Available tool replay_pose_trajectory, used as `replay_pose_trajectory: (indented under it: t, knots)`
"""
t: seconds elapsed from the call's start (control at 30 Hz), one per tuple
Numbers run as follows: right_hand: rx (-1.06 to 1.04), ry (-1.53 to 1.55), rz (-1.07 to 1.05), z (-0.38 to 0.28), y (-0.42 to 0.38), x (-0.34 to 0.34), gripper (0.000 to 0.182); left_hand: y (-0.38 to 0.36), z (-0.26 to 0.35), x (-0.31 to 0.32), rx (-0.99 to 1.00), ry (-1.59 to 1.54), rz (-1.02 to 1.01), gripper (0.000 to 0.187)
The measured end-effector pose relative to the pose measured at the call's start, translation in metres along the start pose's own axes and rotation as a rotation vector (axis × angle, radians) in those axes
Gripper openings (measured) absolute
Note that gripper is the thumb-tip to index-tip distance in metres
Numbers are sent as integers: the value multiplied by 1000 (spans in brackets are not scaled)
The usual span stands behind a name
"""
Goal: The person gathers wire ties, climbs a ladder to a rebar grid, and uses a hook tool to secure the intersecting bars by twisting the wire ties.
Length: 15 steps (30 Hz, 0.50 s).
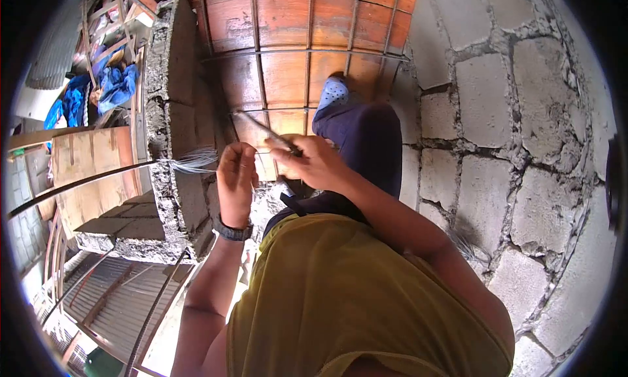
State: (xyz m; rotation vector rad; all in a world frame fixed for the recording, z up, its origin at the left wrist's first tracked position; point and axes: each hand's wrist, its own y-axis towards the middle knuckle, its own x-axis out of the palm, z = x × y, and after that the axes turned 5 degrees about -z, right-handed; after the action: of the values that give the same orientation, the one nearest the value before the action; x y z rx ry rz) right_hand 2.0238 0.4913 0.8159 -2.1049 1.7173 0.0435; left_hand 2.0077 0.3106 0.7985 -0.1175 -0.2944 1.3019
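Note:
My right hand (317, 164) is closed around a dark, slender metal rod (267, 129), whose far end points up and to the left over the bar grid. Beside it, my left hand (235, 174) is raised with its fingertips pinched together. A faint thin wire (261, 153) appears at those fingertips; its full length is too fine to make out. Just left of this hand, a bundle of thin tie wires (194, 161) hangs at the block wall, by a protruding steel bar (85, 186). Below both hands lies a grid of steel bars (307, 69).
Orange-brown wooden boards (281, 23) lie behind the grid, with my foot (335, 92) on them. A concrete block wall (484, 102) rises at right, a narrow block edge (160, 115) at left. More wires (466, 247) are at lower right. Corrugated sheets (124, 295) lie lower left.

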Motion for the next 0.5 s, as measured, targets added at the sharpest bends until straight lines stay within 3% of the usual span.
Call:
replay_pose_trajectory:
  t: [0.03, 0.07, 0.13, 0.2, 0.23, 0.27, 0.33, 0.37, 0.47, 0.5]
  knots:
    - [-66, 244, -53, 6, 6, 11, 31, 0, -7, 7, 35, -18, -7, 13]
    - [-50, 164, -81, 13, 4, 15, 30, 1, -13, 12, 70, -35, -12, 12]
    - [-37, 289, -36, 10, 3, 23, 26, 1, -12, 13, 85, 26, -26, 16]
    - [-96, 291, 42, 14, 7, 30, 25, 2, -12, 21, -35, -285, 49, 30]
    - [-153, 294, 120, 19, 8, 35, 23, -1, -9, 21, -188, -490, -77, 44]
    - [-330, -2, 276, 28, 12, 35, 20, -5, -7, 30, -297, -433, -35, 51]
    - [-397, -111, 333, 34, 18, 30, 20, -12, -32, 14, -377, -284, -205, 49]
    - [-40, 163, 157, 33, 14, 29, 19, -12, -44, 10, -332, -198, -190, 49]
    - [-80, 302, 39, 38, 12, 25, 18, -15, -47, 18, -95, 33, -109, 48]
    - [-141, 395, -6, 31, 9, 24, 25, -14, -51, 18, -104, 2, -90, 48]
